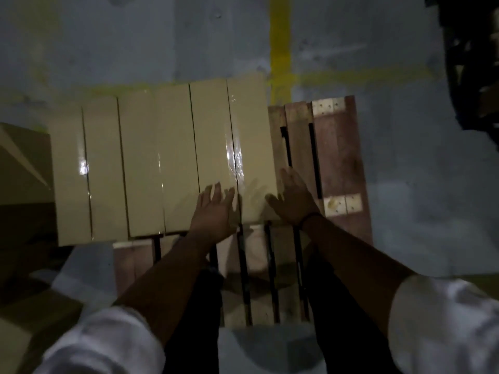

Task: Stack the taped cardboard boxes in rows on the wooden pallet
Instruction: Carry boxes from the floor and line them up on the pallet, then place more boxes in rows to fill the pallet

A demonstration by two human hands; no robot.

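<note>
Three taped cardboard boxes lie side by side in a row across the far part of the wooden pallet [340, 157]. The rightmost box [235, 130] has shiny tape down its middle seam. My left hand [216, 209] lies with straight fingers over the near end of this box, by the taped seam. My right hand [294, 198] is spread open at the box's near right corner, fingers along its right side. The middle box [159, 163] and the left box [86, 174] sit untouched. Bare slats show to the right and in front.
More cardboard boxes [21, 163] stand at the left edge and lower left. Yellow floor lines [280, 44] run behind the pallet on the grey floor. A dark object [472, 63] stands at the upper right. My legs stand at the pallet's near edge.
</note>
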